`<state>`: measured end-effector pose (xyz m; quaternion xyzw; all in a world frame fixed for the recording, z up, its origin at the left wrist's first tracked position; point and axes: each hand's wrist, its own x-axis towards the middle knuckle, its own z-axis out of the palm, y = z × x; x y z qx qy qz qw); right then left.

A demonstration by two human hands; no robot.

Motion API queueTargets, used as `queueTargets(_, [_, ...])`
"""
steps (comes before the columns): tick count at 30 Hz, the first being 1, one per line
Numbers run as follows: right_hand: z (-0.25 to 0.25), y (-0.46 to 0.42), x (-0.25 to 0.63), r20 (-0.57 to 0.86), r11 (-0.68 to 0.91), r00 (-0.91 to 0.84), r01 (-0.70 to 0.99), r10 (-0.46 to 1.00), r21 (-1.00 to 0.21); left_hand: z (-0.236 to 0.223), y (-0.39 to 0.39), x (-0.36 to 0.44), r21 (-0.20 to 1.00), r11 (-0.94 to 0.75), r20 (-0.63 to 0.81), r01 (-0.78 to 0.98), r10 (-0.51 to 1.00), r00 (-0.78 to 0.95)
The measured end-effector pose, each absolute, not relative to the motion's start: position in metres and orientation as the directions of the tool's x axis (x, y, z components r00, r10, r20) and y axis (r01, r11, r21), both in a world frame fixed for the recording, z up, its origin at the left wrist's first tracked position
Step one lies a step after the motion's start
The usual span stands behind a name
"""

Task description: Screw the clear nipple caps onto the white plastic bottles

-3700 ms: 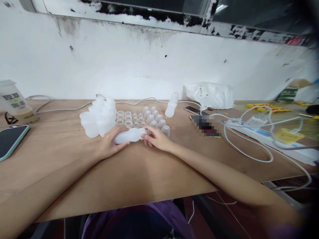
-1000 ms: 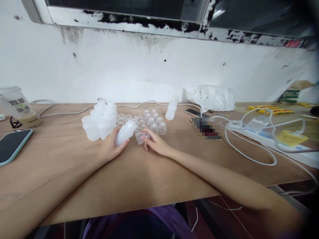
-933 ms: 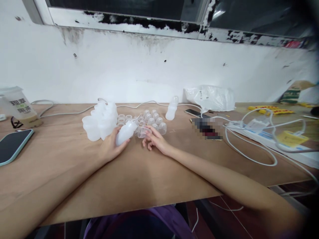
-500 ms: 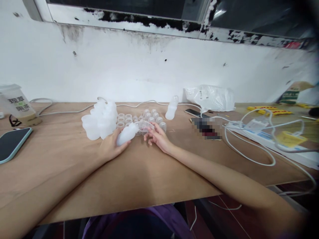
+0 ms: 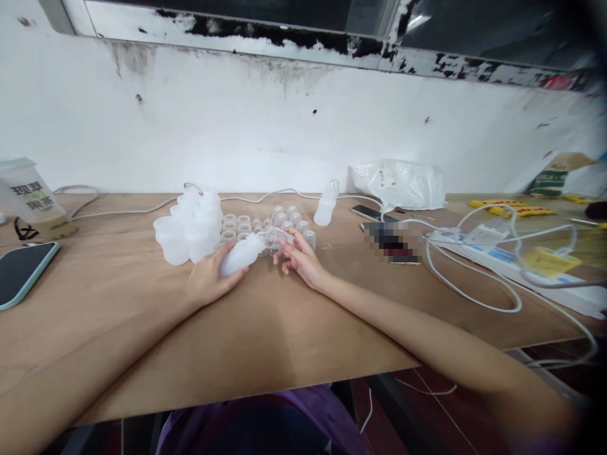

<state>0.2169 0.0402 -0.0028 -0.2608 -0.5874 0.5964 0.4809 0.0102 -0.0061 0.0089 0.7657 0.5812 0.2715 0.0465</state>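
My left hand (image 5: pixel 215 276) is wrapped round a frosted white plastic baby bottle (image 5: pixel 241 255), which tilts up and to the right. At the bottle's neck, my right hand (image 5: pixel 302 260) pinches a clear domed cap (image 5: pixel 275 239); whether the cap touches the neck I cannot tell. Behind the hands lie several clear domed caps (image 5: pixel 294 219) and several whitish rings (image 5: pixel 230 226), with small clear pieces (image 5: pixel 258 224) between them. Left of these, several frosted bottles (image 5: pixel 188 230) stand bunched together. One capped bottle (image 5: pixel 325 203) stands apart toward the wall.
A drink cup (image 5: pixel 38 199) and a phone (image 5: pixel 26 273) are at the left. On the right are a white plastic bag (image 5: pixel 401 183), another phone (image 5: pixel 372 214), a power strip (image 5: pixel 531 268) and looping white cables (image 5: pixel 467 305). The table's front edge runs below my forearms.
Hardly anything differs. The view has shifted slightly, and my right fingers have moved a little on the clear cap while both holds stay the same.
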Motion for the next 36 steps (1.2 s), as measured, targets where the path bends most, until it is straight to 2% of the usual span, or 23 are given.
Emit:
queueTargets(8, [0.0010,0.0379,0.2168,0.249,0.194,-0.414,-0.171,0.876,-0.966,0.0111,-0.0079,0.0114,0.371,-0.351,0.361,0.860,0.907,0.215])
queueTargets(25, [-0.0006,0.0377,0.2176,0.265,0.205,-0.450,-0.178,0.853,-0.962,0.0095,-0.0065,0.0091,0.257,-0.382,0.357,0.888,0.891,0.281])
queueTargets(29, [0.0003,0.0371,0.2199,0.290,0.258,-0.491,-0.133,0.822,-0.957,0.0092,-0.0065,0.0084,0.229,-0.376,0.346,0.898,0.894,0.286])
queueTargets(36, [0.0000,0.0373,0.2233,0.306,0.332,-0.540,-0.051,0.784,-0.942,0.0126,-0.0062,0.0079,0.269,-0.371,0.336,0.889,0.901,0.275])
